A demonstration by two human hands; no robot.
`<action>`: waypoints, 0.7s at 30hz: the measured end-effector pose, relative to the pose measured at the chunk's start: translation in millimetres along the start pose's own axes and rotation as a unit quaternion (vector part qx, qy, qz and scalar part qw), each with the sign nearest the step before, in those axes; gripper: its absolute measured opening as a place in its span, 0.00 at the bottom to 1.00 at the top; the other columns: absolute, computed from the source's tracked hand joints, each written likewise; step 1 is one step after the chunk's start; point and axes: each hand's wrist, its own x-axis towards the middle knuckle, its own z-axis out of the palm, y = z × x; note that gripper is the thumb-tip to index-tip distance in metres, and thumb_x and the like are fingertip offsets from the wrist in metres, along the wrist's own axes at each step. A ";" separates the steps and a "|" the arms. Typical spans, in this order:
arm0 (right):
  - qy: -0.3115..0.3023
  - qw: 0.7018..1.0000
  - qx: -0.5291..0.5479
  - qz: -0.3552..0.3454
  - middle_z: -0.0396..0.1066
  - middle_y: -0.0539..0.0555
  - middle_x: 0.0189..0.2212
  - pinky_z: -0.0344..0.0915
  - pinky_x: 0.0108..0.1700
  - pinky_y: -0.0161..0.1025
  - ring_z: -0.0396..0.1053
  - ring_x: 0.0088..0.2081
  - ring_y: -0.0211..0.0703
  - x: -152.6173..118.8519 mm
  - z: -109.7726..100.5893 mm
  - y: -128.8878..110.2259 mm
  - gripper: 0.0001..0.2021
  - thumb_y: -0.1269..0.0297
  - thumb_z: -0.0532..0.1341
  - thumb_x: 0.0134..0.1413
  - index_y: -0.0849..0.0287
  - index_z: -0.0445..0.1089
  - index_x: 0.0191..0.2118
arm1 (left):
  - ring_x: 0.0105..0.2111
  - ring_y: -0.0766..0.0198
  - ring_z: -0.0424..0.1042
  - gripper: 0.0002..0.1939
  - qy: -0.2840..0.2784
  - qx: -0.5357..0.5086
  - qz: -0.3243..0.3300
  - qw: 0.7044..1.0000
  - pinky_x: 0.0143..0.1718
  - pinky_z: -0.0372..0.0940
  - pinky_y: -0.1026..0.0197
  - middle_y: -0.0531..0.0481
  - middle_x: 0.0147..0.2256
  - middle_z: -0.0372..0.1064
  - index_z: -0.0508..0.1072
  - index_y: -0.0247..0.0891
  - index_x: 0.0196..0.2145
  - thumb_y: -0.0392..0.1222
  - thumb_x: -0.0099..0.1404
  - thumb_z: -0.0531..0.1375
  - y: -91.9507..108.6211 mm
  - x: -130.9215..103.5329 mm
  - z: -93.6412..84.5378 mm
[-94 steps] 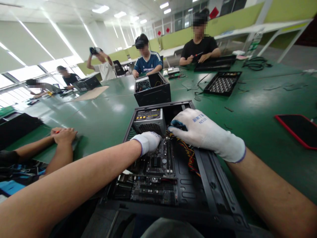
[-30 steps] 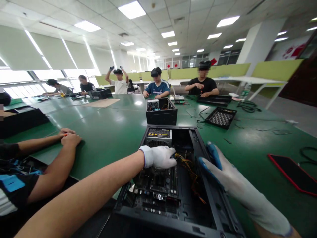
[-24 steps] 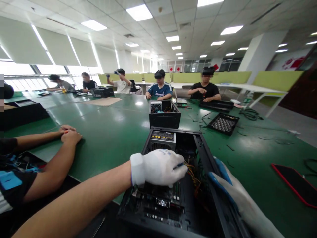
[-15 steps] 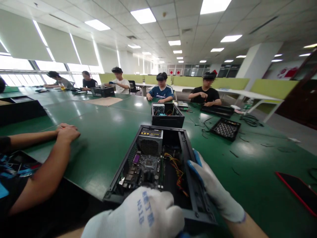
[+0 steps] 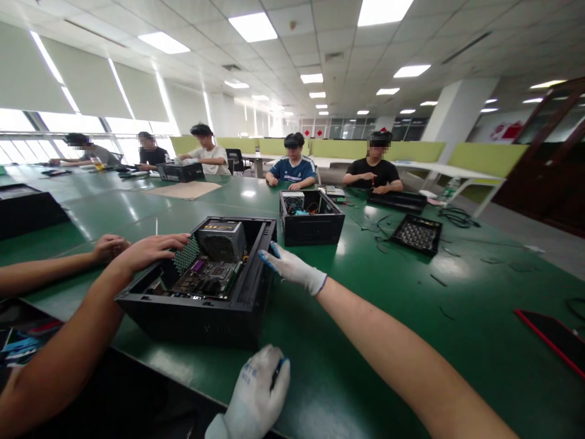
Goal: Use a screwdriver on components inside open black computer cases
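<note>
A black computer case (image 5: pixel 192 320) lies on the green table with its open side up. Inside it are a power supply (image 5: pixel 222 241) and a motherboard (image 5: pixel 212 274). My gloved right hand (image 5: pixel 292 268) is at the case's right side, fingers stretched out; whether the fingertips touch it I cannot tell. Nearer to me, in front of the case, my gloved left hand (image 5: pixel 258 387) is curled, with something dark showing between thumb and fingers. That thing is too hidden to name. A co-worker's bare hand (image 5: pixel 153 249) reaches over the case's left edge.
Behind stands a second open case (image 5: pixel 312 225). A black tray of small parts (image 5: pixel 417 235) and loose cables (image 5: pixel 458 217) lie to the right, with a red-edged black panel (image 5: pixel 551 341) closer. Several people sit across the table. A co-worker's forearms come in from the left.
The computer case has shifted left and turned. My left hand has left its near edge and come down to the table's front. A co-worker's hand now reaches over the case.
</note>
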 end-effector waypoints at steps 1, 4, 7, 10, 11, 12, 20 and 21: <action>-0.008 1.000 -0.026 -0.003 0.64 0.64 0.69 0.59 0.69 0.47 0.63 0.68 0.57 8.0 -8.0 6.3 0.46 0.30 0.52 0.63 0.62 0.59 0.73 | 0.44 0.53 0.81 0.16 0.006 -0.001 -0.012 1.000 0.50 0.78 0.53 0.41 0.44 0.80 0.75 0.47 0.47 0.41 0.75 0.48 -5.0 -0.1 4.3; 0.002 0.991 -0.131 0.009 0.59 0.70 0.71 0.55 0.70 0.46 0.60 0.70 0.58 32.7 -39.5 29.5 0.44 0.37 0.56 0.65 0.69 0.57 0.72 | 0.46 0.51 0.81 0.14 -0.026 0.030 -0.029 0.999 0.50 0.78 0.52 0.42 0.44 0.79 0.75 0.49 0.46 0.42 0.74 0.50 -10.5 -1.2 8.6; 0.033 0.969 -0.239 0.048 0.52 0.76 0.72 0.50 0.72 0.51 0.52 0.73 0.62 61.1 -73.5 54.5 0.42 0.45 0.60 0.66 0.74 0.54 0.72 | 0.46 0.49 0.81 0.11 -0.068 0.052 -0.022 0.996 0.48 0.78 0.51 0.43 0.43 0.78 0.75 0.50 0.43 0.42 0.73 0.52 -8.4 -2.0 6.4; 0.062 0.937 -0.332 0.086 0.55 0.70 0.72 0.54 0.70 0.62 0.54 0.72 0.64 88.6 -100.7 76.6 0.34 0.50 0.63 0.66 0.64 0.60 0.70 | 0.41 0.53 0.81 0.09 0.009 0.028 0.009 1.000 0.42 0.78 0.55 0.44 0.39 0.78 0.74 0.47 0.40 0.43 0.74 0.53 -6.9 -1.5 5.6; 0.071 0.926 -0.359 0.097 0.57 0.66 0.71 0.56 0.68 0.64 0.57 0.70 0.63 96.2 -107.3 82.9 0.31 0.51 0.64 0.66 0.60 0.63 0.68 | 0.38 0.55 0.81 0.09 0.056 0.019 0.021 0.998 0.38 0.78 0.57 0.45 0.38 0.77 0.73 0.46 0.38 0.43 0.75 0.53 -6.8 -1.1 6.6; 0.078 0.914 -0.383 0.106 0.60 0.63 0.69 0.59 0.66 0.66 0.60 0.68 0.62 102.6 -112.5 88.5 0.28 0.52 0.64 0.66 0.58 0.65 0.67 | 0.36 0.57 0.81 0.10 0.102 0.012 0.032 0.994 0.35 0.76 0.59 0.46 0.36 0.77 0.72 0.45 0.37 0.43 0.75 0.53 -6.9 -0.5 8.2; 0.068 0.859 -0.493 0.117 0.70 0.60 0.60 0.72 0.56 0.57 0.72 0.56 0.53 118.7 -125.7 101.2 0.22 0.55 0.64 0.67 0.58 0.69 0.61 | 0.25 0.63 0.73 0.08 0.176 -0.013 0.056 0.983 0.30 0.70 0.61 0.52 0.27 0.68 0.67 0.42 0.35 0.39 0.74 0.53 -5.9 4.6 17.1; 0.060 0.857 -0.499 0.112 0.70 0.60 0.59 0.72 0.56 0.57 0.72 0.55 0.53 116.7 -126.3 98.8 0.21 0.55 0.64 0.67 0.58 0.69 0.61 | 0.25 0.63 0.73 0.08 0.172 -0.018 0.058 0.983 0.29 0.69 0.62 0.53 0.27 0.68 0.66 0.42 0.34 0.38 0.74 0.53 -5.4 4.9 16.0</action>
